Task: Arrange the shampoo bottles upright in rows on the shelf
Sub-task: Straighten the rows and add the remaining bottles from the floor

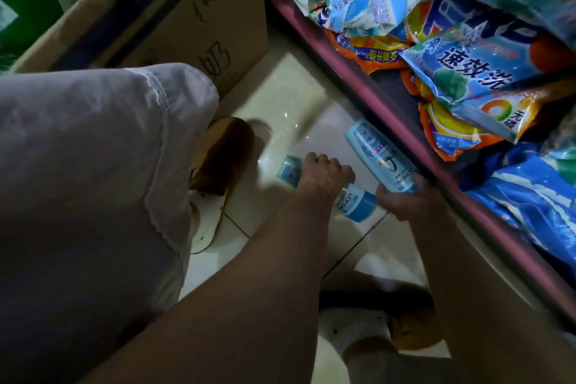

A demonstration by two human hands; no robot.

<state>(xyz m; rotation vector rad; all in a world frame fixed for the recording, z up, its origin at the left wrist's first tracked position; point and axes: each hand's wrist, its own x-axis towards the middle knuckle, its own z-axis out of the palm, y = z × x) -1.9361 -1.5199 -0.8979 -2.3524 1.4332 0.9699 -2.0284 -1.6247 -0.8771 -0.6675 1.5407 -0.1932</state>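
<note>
Two light-blue shampoo bottles are down near the white tiled floor beside the shelf. My left hand point(324, 173) grips the first bottle point(355, 201) around its middle; the bottle lies sideways, one end at the left and its cap end at the right. My right hand point(405, 196) holds the lower end of the second bottle point(380, 154), which slants up to the left close against the pink shelf edge point(358, 84). The part of the shelf below this edge is hidden.
Piled detergent bags point(467, 72) fill the shelf level at the upper right. A cardboard box point(174, 15) stands at the upper left. My knee in grey cloth point(93, 165) fills the left side, with slippers point(215, 165) on the tiled floor point(286, 97).
</note>
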